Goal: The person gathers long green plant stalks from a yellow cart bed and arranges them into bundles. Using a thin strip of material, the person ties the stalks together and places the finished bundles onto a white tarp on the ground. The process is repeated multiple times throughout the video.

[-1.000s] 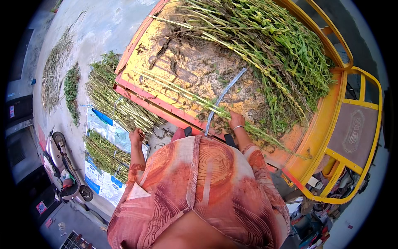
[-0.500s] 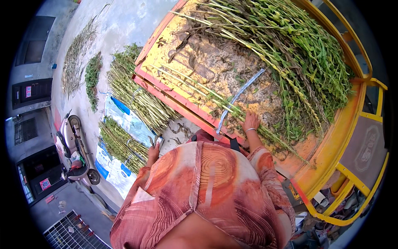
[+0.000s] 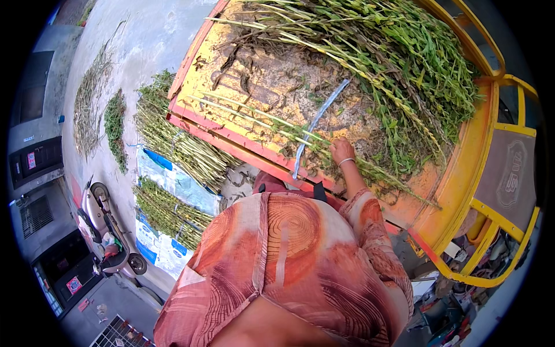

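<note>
My right hand [image 3: 342, 150], with a thin bracelet at the wrist, is over a few long green stalks [image 3: 254, 122] lying on the cart bed. Its fingers are curled down onto the stalks, their tips partly hidden. Just left of the hand, a pale blue strip [image 3: 319, 124] lies flat, crossing the stalks toward the bed's near edge. Beyond spreads a large heap of leafy cut plants [image 3: 404, 75], stems toward the left. My left hand is out of sight behind my patterned shirt.
The yellow cart bed [image 3: 257, 95], strewn with plant bits, has a red edge and yellow rails [image 3: 491, 243] at right. On the ground at left are a tied stalk bundle [image 3: 179, 141], another bundle [image 3: 167, 211] on plastic sheeting [image 3: 179, 168], and a parked scooter [image 3: 110, 231].
The view has shifted, so the cart sits further left and higher. My right hand's fingers have drawn together over the stalks. My left hand, earlier beside the sheeting, has dropped out of sight.
</note>
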`<state>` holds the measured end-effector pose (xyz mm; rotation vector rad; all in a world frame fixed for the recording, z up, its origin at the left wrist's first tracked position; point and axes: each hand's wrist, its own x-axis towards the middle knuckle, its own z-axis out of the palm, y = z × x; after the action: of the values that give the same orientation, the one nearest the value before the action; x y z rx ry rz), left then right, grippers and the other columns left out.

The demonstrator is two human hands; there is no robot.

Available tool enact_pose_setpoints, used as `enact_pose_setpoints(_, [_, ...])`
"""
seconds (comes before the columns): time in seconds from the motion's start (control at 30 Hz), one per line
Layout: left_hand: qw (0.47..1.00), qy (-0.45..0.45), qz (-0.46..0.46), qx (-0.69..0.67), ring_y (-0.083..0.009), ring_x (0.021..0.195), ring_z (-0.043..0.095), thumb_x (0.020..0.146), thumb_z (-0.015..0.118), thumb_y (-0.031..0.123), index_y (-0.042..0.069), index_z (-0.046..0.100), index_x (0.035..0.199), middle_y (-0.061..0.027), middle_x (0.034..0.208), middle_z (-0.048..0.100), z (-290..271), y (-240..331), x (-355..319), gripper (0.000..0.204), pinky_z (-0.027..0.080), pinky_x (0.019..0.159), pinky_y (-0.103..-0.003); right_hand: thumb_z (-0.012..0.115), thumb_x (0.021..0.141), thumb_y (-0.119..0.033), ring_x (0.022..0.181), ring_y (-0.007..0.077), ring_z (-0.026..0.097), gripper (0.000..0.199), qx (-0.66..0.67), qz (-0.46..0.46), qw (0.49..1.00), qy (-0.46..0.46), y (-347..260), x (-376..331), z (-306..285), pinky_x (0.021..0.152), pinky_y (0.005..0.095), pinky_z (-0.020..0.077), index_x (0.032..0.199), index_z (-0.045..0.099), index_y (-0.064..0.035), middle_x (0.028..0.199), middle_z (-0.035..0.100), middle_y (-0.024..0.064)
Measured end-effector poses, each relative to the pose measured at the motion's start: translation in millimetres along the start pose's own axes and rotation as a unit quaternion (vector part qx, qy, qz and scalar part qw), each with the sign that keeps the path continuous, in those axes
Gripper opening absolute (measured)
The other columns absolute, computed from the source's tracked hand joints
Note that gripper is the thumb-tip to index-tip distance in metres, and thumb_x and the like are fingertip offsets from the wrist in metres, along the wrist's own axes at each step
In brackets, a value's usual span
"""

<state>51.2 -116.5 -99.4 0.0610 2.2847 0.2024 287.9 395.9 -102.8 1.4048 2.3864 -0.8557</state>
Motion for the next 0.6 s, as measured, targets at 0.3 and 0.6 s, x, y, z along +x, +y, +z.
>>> enact_pose_setpoints(0.3, [0.997, -0.012, 0.069, -0.022, -0.0219, 0.06, 0.06, 0.07, 0.078, 0.046, -0.004, 0.063, 0.081, -0.0149, 0.068, 0.064, -36, 45, 96, 0.053, 0.046, 0.054, -0.037, 0.07, 0.077, -0.032, 0.109, 0.0272, 0.051, 0.035, -0.058, 0.06, 0.996, 0.035, -52, 36, -2, 0.091, 0.0466, 0.0414, 0.108, 0.064, -0.0156, 0.111, 0.053, 0.0079])
enact_pose_setpoints(0.6, [0.99, -0.045, 0.098, -0.088, -0.0174, 0.064, 0.06, 0.073, 0.076, 0.038, 0.0, 0.066, 0.082, -0.0101, 0.073, 0.067, -38, 92, 116, 0.04, 0.049, 0.061, -0.034, 0.077, 0.069, -0.038, 0.117, 0.0286, 0.044, 0.063, -0.056, 0.046, 0.997, -0.031, -81, 52, -4, 0.096, 0.0468, 0.0358, 0.122, 0.052, -0.0159, 0.12, 0.049, 0.008])
